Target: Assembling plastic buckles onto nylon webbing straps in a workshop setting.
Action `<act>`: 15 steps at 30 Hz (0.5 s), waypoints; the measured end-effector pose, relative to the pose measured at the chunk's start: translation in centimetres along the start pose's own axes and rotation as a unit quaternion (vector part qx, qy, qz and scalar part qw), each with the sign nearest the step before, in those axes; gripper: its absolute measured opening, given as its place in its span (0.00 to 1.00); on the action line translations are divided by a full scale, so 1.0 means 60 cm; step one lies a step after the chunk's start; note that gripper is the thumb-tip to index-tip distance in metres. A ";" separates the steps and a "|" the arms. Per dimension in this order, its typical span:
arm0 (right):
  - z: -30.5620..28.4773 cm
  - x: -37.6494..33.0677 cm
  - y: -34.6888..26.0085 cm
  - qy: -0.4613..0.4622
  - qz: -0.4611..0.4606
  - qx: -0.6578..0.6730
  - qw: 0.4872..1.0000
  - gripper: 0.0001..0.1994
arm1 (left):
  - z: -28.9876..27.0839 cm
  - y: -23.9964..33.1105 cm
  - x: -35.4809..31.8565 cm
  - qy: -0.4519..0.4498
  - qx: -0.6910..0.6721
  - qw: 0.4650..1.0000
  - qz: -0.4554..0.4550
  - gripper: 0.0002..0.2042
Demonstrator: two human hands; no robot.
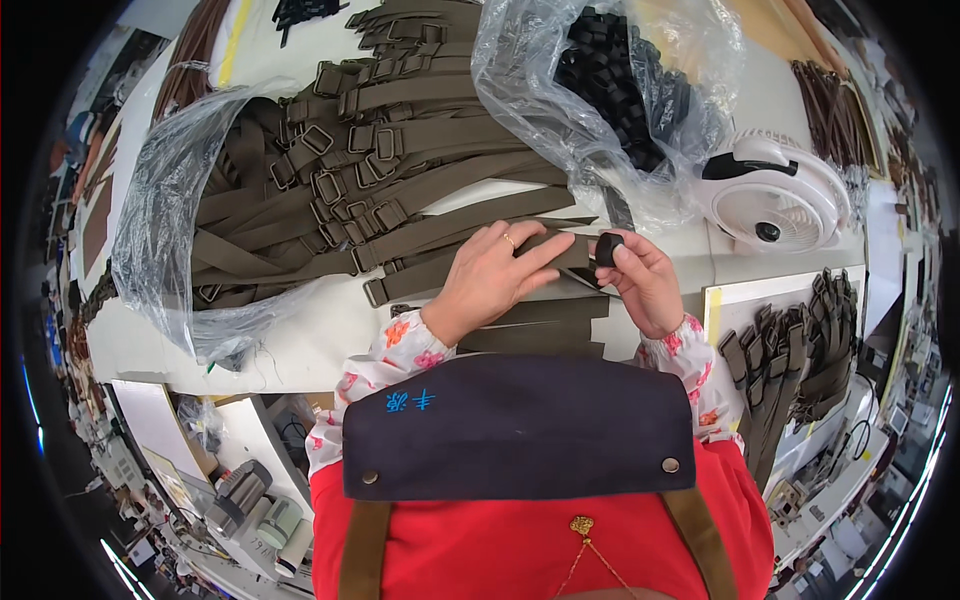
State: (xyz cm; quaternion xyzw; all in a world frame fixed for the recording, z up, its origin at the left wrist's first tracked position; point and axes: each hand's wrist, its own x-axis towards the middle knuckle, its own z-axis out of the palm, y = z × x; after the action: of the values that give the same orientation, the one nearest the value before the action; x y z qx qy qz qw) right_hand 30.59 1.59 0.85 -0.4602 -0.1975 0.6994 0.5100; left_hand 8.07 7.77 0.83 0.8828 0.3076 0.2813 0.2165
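My left hand (500, 272) is closed on an olive webbing strap (574, 252), whose end sticks out past the fingertips to the right. Between the thumb and fingers of my right hand (648, 285) is a small black plastic piece (606, 249), held right at that strap end. Whether the piece is around the strap or only touching it, I cannot tell. Beyond my left hand spreads a big pile of olive straps (440, 165) with metal buckles (326, 187), partly inside a clear plastic bag (165, 215).
A clear bag (520, 80) of black plastic pieces (610, 90) lies at the far side. To its right stands a white fan (775, 205). More straps (765, 365) hang over a white board at right. Flat olive straps (530, 335) lie before my apron (520, 425).
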 end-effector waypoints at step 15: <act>0.053 -0.086 0.022 -0.078 0.090 -0.071 0.990 0.12 | -0.019 0.071 -0.082 0.091 0.041 0.990 0.096 0.15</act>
State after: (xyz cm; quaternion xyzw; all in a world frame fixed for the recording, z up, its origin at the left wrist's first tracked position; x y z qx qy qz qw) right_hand 27.50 -2.93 3.72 -0.4556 -0.2430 0.7605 0.3938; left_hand 5.95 1.70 2.25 0.8873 0.2506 0.3670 0.1231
